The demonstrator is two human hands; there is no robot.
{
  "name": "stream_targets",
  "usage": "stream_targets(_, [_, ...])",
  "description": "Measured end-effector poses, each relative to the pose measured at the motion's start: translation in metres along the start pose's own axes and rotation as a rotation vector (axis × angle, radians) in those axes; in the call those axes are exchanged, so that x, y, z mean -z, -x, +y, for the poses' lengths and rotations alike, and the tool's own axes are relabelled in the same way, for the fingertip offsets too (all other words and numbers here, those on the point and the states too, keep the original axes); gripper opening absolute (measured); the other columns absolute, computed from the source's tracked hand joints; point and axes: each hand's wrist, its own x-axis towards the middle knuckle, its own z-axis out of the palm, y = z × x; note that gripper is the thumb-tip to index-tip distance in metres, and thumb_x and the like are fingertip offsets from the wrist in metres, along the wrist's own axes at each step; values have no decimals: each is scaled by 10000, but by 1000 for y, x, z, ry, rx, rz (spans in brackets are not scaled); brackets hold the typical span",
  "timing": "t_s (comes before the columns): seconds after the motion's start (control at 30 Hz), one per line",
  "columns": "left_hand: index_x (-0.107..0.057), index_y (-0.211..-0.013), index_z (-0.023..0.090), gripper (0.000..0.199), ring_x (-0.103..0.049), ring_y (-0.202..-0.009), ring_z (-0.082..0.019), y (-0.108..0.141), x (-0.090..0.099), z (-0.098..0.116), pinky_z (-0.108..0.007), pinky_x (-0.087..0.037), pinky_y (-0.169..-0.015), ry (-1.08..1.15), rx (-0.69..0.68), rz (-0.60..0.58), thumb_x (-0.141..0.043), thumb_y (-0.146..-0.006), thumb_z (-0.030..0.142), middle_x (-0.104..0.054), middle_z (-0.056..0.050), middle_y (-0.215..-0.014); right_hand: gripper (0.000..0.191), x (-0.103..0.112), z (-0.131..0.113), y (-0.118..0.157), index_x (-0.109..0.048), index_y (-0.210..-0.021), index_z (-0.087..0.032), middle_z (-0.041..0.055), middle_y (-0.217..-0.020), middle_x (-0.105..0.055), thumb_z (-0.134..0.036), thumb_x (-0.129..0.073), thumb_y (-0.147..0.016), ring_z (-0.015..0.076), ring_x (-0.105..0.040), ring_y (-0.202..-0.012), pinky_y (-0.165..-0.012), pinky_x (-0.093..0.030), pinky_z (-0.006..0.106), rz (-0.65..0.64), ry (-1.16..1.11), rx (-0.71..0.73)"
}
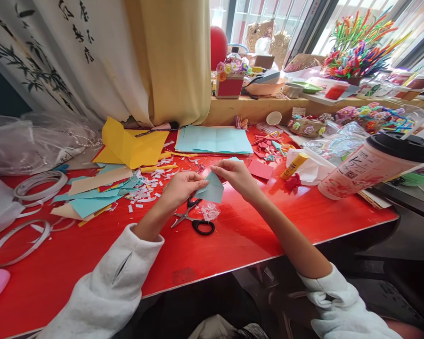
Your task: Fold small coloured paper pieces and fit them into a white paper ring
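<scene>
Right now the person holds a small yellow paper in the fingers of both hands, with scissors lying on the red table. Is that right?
Not quite: the paper is light blue, not yellow, as the head view shows. The left hand and right hand do hold it, and the scissors lie on the red table.

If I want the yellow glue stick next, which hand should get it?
Probably your right hand. The yellow glue stick lies out on that side; your left hand would have to reach across. Both pinch the blue paper, so the left could hold it alone.
</scene>
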Motion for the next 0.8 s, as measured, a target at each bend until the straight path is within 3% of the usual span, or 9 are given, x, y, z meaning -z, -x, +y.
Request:
stream_targets(0.17, [-646, -732, 150, 277, -480, -506, -110, 0, 0, -1, -235, -360, -499, -19, -4, -4, -616, -680, 420, -581, -11, -593, 344, 2, 2, -1, -605, -784, -145, 24, -698, -568, -483, -580, -722, 118, -507, -637, -589, -428, 241, -41, 17, 16])
stream_targets(0.43, [-652, -756, 150, 308, -515, -539, -116, -1, 0, -4, -241, -392, -531, -54, -29, -13, -605, -689, 447, -606, -20, -641, 373, -2, 5, 0, -538, -649, -151, -8, -598, -469, -505, -520, -762, 93, -410, -564, -514, -339, 220, 42, 140, 67])
stream_targets(0.63, [-640, -742, 146, 285, -495, -535, -105, -1, -1, -4, -233, -377, -521, -42, -25, -20, -604, -697, 425, -582, -12, -629, 396, 0, 3, -1, -624, -739, -140, 33, -708, -582, -525, -531, -743, 123, -473, -650, -560, -352, 231, -66, 156, 65])
stream_targets(0.8, [-617, -711, 149, 268, -455, -512, -90, 0, -3, -3, -225, -342, -496, 22, -30, -82, -632, -669, 413, -540, 11, -588, 419, -3, 3, 1, -516, -586, -150, -17, -568, -438, -521, -484, -779, 91, -361, -559, -508, -260, 230, 25, 272, 93])
